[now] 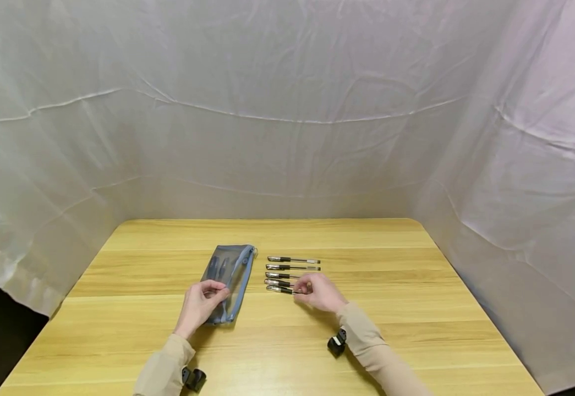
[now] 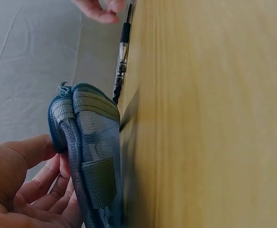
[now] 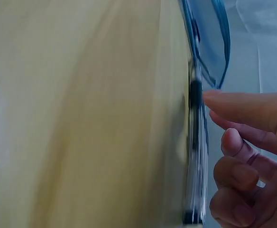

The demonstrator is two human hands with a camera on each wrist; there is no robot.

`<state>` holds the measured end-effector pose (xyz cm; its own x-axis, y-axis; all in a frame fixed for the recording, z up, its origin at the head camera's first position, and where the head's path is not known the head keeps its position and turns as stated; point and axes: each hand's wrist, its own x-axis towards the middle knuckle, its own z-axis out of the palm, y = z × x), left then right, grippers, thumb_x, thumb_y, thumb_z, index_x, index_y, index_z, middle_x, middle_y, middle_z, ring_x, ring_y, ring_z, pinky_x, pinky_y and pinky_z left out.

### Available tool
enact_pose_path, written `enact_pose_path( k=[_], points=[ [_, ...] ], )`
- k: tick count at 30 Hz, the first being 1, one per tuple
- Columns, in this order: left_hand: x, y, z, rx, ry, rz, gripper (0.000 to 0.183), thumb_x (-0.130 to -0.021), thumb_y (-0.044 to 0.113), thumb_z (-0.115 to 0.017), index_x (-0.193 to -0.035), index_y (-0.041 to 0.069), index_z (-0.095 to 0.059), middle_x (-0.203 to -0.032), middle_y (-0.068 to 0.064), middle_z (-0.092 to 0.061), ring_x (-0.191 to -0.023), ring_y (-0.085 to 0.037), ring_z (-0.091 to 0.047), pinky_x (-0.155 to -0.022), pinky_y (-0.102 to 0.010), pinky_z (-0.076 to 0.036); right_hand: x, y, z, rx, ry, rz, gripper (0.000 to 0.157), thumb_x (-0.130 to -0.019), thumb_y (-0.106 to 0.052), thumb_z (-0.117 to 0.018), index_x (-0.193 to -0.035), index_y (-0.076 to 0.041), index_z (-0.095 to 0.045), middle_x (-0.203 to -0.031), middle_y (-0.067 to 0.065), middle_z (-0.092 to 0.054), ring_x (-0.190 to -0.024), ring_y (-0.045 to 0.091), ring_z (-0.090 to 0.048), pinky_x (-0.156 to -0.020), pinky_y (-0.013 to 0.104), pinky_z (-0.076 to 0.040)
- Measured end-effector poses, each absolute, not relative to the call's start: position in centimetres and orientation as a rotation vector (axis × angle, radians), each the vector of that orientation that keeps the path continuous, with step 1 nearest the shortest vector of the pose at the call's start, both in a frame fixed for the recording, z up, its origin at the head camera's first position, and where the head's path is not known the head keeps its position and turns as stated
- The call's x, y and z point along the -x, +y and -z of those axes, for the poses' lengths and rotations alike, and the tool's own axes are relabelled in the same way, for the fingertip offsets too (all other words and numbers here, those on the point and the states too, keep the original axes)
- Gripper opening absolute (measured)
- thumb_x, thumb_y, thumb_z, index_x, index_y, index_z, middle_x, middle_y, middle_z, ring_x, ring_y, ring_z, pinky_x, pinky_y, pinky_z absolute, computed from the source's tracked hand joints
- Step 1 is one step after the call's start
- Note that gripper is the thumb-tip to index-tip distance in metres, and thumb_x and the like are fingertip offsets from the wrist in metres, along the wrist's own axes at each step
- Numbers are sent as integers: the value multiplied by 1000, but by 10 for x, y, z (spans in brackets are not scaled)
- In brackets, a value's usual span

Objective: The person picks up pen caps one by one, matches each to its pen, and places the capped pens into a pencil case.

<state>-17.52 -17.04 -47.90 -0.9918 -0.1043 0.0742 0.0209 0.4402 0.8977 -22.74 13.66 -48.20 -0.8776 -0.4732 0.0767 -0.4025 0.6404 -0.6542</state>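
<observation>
My left hand (image 1: pixel 200 303) pinches one side of the mouth of a blue mesh zip pouch (image 1: pixel 222 254), thumb on one face and fingers on the other. In the left wrist view the pouch (image 2: pixel 98 121) gapes a little along its zipper. Dark, long shapes (image 1: pixel 212 268) show through its mesh. To its right, several black gel pens (image 1: pixel 292 259) with clear caps lie side by side in a row. At the nearest pen (image 1: pixel 278 289) is my right hand (image 1: pixel 323 292). In the right wrist view its thumb and fingers stand beside the pens (image 3: pixel 195 128), not closed round any; contact is unclear.
The wood-grain table (image 1: pixel 406 275) is bordered by pale cloth (image 1: pixel 287 154) at the back and sides. A small black device (image 1: pixel 337 343) sits at the right wrist, and another (image 1: pixel 194 379) at the left wrist.
</observation>
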Motion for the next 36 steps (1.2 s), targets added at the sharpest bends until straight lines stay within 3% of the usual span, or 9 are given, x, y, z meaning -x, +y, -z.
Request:
enact_pose_path(
  k=[5,15,36],
  points=[
    [175,-170,479,-69,-2563,1600,12,-89,7,-74,-97,-2,-74,-85,-12,-75,-66,-5,-65,-63,-19,-51,229,147,482,705,2867,878,13,-80,-17,-82,-91,-17,-74,-75,-9,-55,-70,5,-49,-67,21,-40],
    [175,-171,479,-72,-2564,1602,13,-89,7,-74,-98,-2,-74,-84,-12,-74,-66,-5,-64,-63,-19,-51,233,150,482,665,2942,800,13,-80,-17,-83,-90,-17,-75,-72,-9,-55,-67,6,-47,-62,21,-37],
    [175,-171,480,-81,-2571,1604,12,-90,8,-74,-97,-2,-74,-84,-11,-74,-67,-6,-64,-63,-19,-51,232,148,482,650,2950,771,4,-86,-17,-78,-87,-18,-74,-76,-8,-55,-70,8,-47,-63,22,-36]
  ],
)
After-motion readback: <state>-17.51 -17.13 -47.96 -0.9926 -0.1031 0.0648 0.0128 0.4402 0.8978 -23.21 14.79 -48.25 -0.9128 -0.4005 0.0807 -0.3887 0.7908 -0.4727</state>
